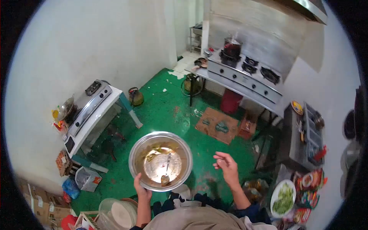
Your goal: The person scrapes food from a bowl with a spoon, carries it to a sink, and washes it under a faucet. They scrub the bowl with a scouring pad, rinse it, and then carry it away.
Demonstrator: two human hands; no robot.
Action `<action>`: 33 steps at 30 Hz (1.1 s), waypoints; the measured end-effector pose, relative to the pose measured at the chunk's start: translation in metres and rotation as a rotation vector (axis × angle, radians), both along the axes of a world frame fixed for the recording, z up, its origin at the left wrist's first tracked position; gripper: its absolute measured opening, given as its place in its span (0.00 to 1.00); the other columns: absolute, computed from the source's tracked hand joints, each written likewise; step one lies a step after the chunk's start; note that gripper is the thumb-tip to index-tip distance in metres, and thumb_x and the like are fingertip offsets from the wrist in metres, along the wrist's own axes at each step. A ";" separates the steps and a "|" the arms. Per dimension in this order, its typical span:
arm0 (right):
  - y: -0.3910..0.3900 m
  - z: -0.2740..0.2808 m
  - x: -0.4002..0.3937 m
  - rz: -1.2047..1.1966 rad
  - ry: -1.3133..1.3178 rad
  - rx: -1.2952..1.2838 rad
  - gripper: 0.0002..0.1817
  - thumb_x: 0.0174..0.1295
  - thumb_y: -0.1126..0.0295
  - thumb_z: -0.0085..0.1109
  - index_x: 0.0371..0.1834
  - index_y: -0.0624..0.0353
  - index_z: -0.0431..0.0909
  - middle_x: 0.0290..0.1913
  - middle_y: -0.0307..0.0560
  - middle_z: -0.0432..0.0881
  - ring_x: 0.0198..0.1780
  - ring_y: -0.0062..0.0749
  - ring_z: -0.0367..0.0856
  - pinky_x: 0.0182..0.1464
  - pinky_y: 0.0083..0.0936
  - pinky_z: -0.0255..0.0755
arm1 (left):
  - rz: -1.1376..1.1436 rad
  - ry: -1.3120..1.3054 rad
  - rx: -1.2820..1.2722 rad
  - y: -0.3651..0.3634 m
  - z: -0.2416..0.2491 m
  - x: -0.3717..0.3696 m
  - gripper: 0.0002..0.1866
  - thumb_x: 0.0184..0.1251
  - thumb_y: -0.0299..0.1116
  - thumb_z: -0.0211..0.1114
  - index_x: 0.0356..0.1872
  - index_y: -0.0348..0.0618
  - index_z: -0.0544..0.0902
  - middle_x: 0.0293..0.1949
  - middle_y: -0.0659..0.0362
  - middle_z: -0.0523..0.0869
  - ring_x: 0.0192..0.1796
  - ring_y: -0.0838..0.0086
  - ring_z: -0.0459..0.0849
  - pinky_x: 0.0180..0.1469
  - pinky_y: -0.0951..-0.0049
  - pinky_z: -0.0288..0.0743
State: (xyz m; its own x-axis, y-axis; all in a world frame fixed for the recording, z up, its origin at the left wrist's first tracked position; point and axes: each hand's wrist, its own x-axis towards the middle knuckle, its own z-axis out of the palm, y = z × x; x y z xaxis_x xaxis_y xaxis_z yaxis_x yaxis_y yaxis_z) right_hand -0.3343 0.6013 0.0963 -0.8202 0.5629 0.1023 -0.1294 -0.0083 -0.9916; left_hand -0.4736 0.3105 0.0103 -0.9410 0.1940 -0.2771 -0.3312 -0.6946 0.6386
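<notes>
My left hand [142,188] grips a wide stainless steel bowl [135,155] by its near left rim, thumb at the edge and fingers underneath. Inside the bowl lie a metal spoon [165,179] and a little yellowish-brown residue with greenish bits along the far wall. To the right, my right hand [226,165] hovers over the floor, apart from the bowl. Its fingers are loosely bent and partly spread, with nothing visible in them. Near my right forearm is a white oval dish [273,205] of chopped green vegetables [284,198].
Ahead right stands a multi-burner stove [245,76] with a dark pot [232,48]. A smaller stove [90,105] and a wok [66,107] occupy the left table. Gas cylinders [135,96] and flattened cardboard [217,125] rest on the green floor. A sink counter [293,142] borders the right wall.
</notes>
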 end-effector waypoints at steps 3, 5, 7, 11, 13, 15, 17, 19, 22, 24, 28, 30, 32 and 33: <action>0.059 -0.036 -0.120 0.219 -0.122 0.269 0.19 0.62 0.68 0.51 0.56 0.60 0.69 0.51 0.53 0.76 0.40 0.32 0.78 0.41 0.28 0.74 | 0.165 -0.009 -0.014 0.015 0.003 -0.064 0.23 0.56 0.41 0.57 0.51 0.39 0.72 0.50 0.54 0.78 0.52 0.63 0.76 0.57 0.65 0.67; 0.105 -0.086 -0.193 0.261 -0.390 0.792 0.21 0.60 0.64 0.53 0.57 0.57 0.69 0.53 0.55 0.74 0.45 0.40 0.77 0.45 0.35 0.72 | 0.251 -0.029 -0.019 0.032 0.007 -0.124 0.23 0.57 0.41 0.57 0.51 0.39 0.71 0.50 0.53 0.77 0.52 0.63 0.76 0.57 0.64 0.67; 0.147 -0.162 -0.243 0.443 -0.675 1.131 0.24 0.58 0.59 0.54 0.57 0.54 0.69 0.56 0.56 0.71 0.51 0.48 0.74 0.50 0.42 0.69 | 0.273 -0.034 -0.018 0.040 -0.002 -0.190 0.24 0.57 0.42 0.56 0.52 0.39 0.71 0.51 0.53 0.77 0.52 0.64 0.75 0.57 0.64 0.67; 0.173 -0.195 -0.309 0.513 -0.846 0.902 0.26 0.56 0.54 0.55 0.58 0.51 0.69 0.57 0.56 0.71 0.57 0.51 0.69 0.56 0.42 0.65 | 0.259 0.036 -0.057 0.075 0.011 -0.325 0.26 0.57 0.44 0.54 0.54 0.39 0.69 0.53 0.51 0.74 0.55 0.60 0.73 0.57 0.62 0.67; 0.179 -0.173 -0.336 0.475 -0.855 0.818 0.25 0.57 0.54 0.55 0.57 0.50 0.71 0.57 0.55 0.72 0.59 0.51 0.68 0.58 0.40 0.63 | 0.274 -0.009 -0.114 0.103 0.023 -0.387 0.26 0.57 0.44 0.54 0.54 0.39 0.69 0.53 0.51 0.74 0.54 0.61 0.73 0.57 0.63 0.67; 0.206 -0.165 -0.371 0.385 -0.831 0.798 0.25 0.57 0.55 0.56 0.58 0.50 0.69 0.54 0.56 0.73 0.54 0.53 0.71 0.54 0.43 0.66 | 0.273 -0.046 -0.161 0.135 0.051 -0.451 0.25 0.58 0.45 0.54 0.53 0.39 0.70 0.52 0.52 0.75 0.54 0.62 0.74 0.57 0.64 0.67; 0.231 -0.141 -0.428 0.297 -0.824 0.813 0.24 0.57 0.58 0.56 0.58 0.51 0.69 0.52 0.57 0.75 0.51 0.54 0.74 0.51 0.43 0.69 | 0.251 -0.033 -0.125 0.159 0.058 -0.517 0.25 0.58 0.45 0.55 0.53 0.39 0.70 0.52 0.52 0.76 0.54 0.63 0.74 0.57 0.64 0.67; 0.260 -0.102 -0.491 0.234 -0.866 0.835 0.21 0.58 0.61 0.55 0.55 0.54 0.72 0.49 0.57 0.76 0.48 0.54 0.75 0.49 0.42 0.69 | 0.227 -0.034 -0.100 0.193 0.057 -0.581 0.25 0.58 0.45 0.54 0.53 0.38 0.70 0.52 0.52 0.76 0.53 0.62 0.74 0.57 0.65 0.67; 0.308 -0.078 -0.602 0.130 -0.490 0.805 0.17 0.59 0.67 0.54 0.51 0.58 0.75 0.46 0.57 0.78 0.44 0.52 0.77 0.47 0.39 0.70 | 0.202 -0.048 -0.069 0.244 0.053 -0.669 0.26 0.58 0.44 0.54 0.53 0.38 0.70 0.52 0.52 0.76 0.53 0.62 0.74 0.58 0.65 0.66; 0.329 -0.034 -0.688 0.083 -0.417 0.744 0.15 0.59 0.69 0.54 0.48 0.60 0.76 0.46 0.57 0.78 0.44 0.50 0.77 0.46 0.37 0.71 | 0.189 -0.022 -0.042 0.273 0.047 -0.728 0.26 0.58 0.44 0.54 0.54 0.37 0.70 0.52 0.52 0.76 0.54 0.62 0.74 0.58 0.65 0.66; 0.378 0.032 -0.871 0.072 -0.135 0.799 0.13 0.58 0.71 0.54 0.47 0.60 0.76 0.39 0.54 0.78 0.40 0.48 0.77 0.42 0.35 0.71 | 0.171 -0.047 -0.043 0.351 0.084 -0.829 0.26 0.58 0.43 0.54 0.54 0.36 0.69 0.51 0.52 0.76 0.52 0.63 0.75 0.56 0.65 0.67; 0.392 0.081 -0.953 0.132 -0.071 0.885 0.13 0.57 0.72 0.55 0.45 0.60 0.76 0.37 0.51 0.78 0.37 0.44 0.77 0.40 0.32 0.71 | 0.102 -0.072 -0.099 0.379 0.104 -0.879 0.28 0.58 0.45 0.54 0.56 0.38 0.68 0.54 0.52 0.74 0.55 0.62 0.73 0.57 0.63 0.66; 0.401 0.107 -1.022 0.192 0.050 1.035 0.12 0.54 0.73 0.56 0.42 0.59 0.77 0.36 0.47 0.77 0.37 0.41 0.76 0.39 0.30 0.72 | 0.029 -0.060 -0.116 0.409 0.131 -0.930 0.27 0.58 0.44 0.55 0.55 0.38 0.69 0.52 0.53 0.75 0.54 0.63 0.74 0.57 0.64 0.67; 0.407 0.115 -1.055 0.205 0.125 1.127 0.11 0.52 0.73 0.56 0.41 0.59 0.77 0.35 0.47 0.77 0.38 0.40 0.76 0.41 0.30 0.72 | -0.007 -0.054 -0.112 0.425 0.134 -0.959 0.26 0.58 0.44 0.55 0.54 0.37 0.69 0.51 0.52 0.76 0.53 0.63 0.75 0.56 0.65 0.68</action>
